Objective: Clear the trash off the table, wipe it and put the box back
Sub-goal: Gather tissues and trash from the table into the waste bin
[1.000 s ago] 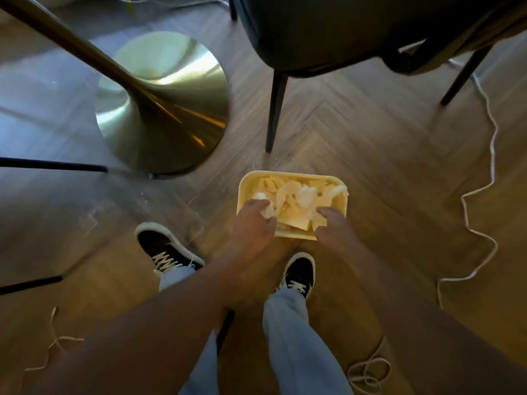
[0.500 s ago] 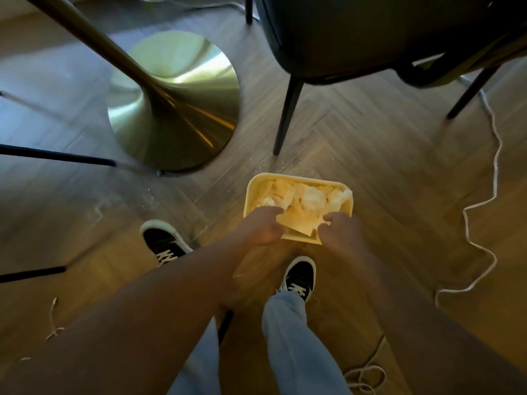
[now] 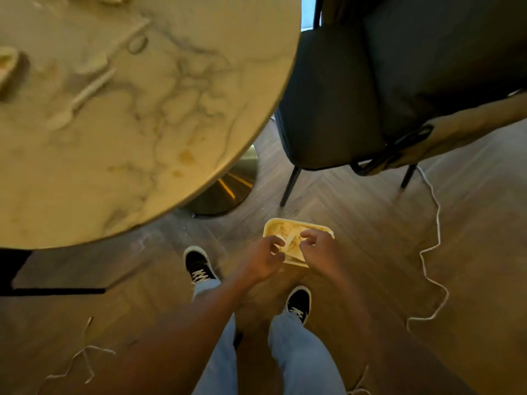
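Observation:
A pale yellow box point(image 3: 288, 224) full of crumpled paper trash point(image 3: 291, 238) sits on the wooden floor in front of my feet. My left hand point(image 3: 261, 259) and my right hand point(image 3: 320, 248) hover just over its near edge, fingers curled and apart, holding nothing that I can make out. The round marble table top point(image 3: 176, 115) fills the upper left. It carries a plastic spoon point(image 3: 77, 102), a small ring-shaped thing point(image 3: 137, 44), brownish stains point(image 3: 186, 157) and a blurred pale object point(image 3: 6, 67) at the left edge.
A dark upholstered chair point(image 3: 370, 89) stands right of the table, its thin legs close behind the box. The table's brass base point(image 3: 228, 186) is left of the box. A white cord point(image 3: 433, 252) snakes over the floor on the right. My shoes point(image 3: 198, 266) flank the box.
My view has risen, so the table top now shows. Both hands have come off the box's near rim and the trash, and now hover over it with fingers apart.

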A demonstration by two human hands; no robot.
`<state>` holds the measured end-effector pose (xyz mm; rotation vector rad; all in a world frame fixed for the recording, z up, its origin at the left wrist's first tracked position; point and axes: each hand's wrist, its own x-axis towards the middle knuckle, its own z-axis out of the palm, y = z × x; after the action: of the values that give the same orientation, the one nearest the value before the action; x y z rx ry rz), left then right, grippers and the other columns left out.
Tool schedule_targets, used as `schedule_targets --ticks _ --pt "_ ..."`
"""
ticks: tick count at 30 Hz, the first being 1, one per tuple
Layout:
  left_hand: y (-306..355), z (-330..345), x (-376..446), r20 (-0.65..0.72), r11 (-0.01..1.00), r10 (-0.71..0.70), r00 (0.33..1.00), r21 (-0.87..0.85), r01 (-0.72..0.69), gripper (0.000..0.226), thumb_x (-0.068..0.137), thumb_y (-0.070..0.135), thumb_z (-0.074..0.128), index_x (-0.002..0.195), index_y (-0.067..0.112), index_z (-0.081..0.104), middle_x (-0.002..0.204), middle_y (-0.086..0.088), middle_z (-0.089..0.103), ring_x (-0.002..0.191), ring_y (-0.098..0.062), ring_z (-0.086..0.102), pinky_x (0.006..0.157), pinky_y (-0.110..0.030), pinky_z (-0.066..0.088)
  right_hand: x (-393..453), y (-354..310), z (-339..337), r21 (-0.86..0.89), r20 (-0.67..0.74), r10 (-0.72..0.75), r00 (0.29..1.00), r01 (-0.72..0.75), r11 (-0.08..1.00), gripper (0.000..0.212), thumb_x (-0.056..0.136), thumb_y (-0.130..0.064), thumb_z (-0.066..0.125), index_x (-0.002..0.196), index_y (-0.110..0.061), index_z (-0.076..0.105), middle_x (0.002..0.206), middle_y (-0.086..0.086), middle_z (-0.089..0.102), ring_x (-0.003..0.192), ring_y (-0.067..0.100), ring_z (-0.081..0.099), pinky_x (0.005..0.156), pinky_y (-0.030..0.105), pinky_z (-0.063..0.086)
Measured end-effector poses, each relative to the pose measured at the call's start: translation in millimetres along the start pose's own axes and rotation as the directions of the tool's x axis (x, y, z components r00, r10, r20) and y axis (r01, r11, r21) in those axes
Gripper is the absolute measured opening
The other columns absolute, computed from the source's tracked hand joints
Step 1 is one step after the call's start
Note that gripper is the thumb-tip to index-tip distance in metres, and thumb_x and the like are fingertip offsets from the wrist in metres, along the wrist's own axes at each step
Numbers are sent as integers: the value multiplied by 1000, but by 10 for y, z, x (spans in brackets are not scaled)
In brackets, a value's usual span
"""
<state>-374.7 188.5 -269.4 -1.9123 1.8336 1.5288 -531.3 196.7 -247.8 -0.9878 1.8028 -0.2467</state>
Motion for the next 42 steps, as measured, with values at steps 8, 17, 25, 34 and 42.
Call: schedule_targets --ticks 8,17,25,34,42 --pt "337 -649 -1176 -254 963 32 967 -251 -98 20 90 28 61 108 24 67 93 10 67 82 -1 62 77 -22 53 -819 -896 -253 133 -40 -118 992 122 984 28 94 -16 51 119 -19 63 122 2 63 112 20 57 98 37 47" --pt "128 -1628 -1960 -512 871 -64 857 -448 -202 15 88 15 64 98 25 69 86 14 67 82 -2 62 72 -11 49 -1171 -2078 -190 165 14 -334 942 327 930 21 92 -15 54 106 -26 64 99 3 65 98 23 62 87 40 51" --pt "-311 -2489 -2097 -636 836 -141 759 -486 -252 15 88 14 64 92 28 68 87 4 69 75 0 63 64 -12 49 -1083 -3109 46 82 49 -466 884 461 884 21 90 -11 55 104 -20 67 89 5 67 84 22 66 68 29 52" --pt "-980 -3768 -1765 -659 862 -174 732 -462 -210 14 89 17 63 96 28 66 92 6 66 83 -5 61 64 -9 46 -732 -4086 766 29 111 -479 871 479 878 22 90 -12 54 106 -22 67 94 2 67 87 17 65 74 24 51" --pt "-1431 -5362 -1130 -718 940 -147 681 -315 -129 27 88 16 64 113 26 63 111 6 60 83 -4 56 75 -20 43 -402 -4764 1502 66 168 -420 892 415 908 23 88 -11 55 104 -23 67 89 1 69 82 15 66 82 32 55"
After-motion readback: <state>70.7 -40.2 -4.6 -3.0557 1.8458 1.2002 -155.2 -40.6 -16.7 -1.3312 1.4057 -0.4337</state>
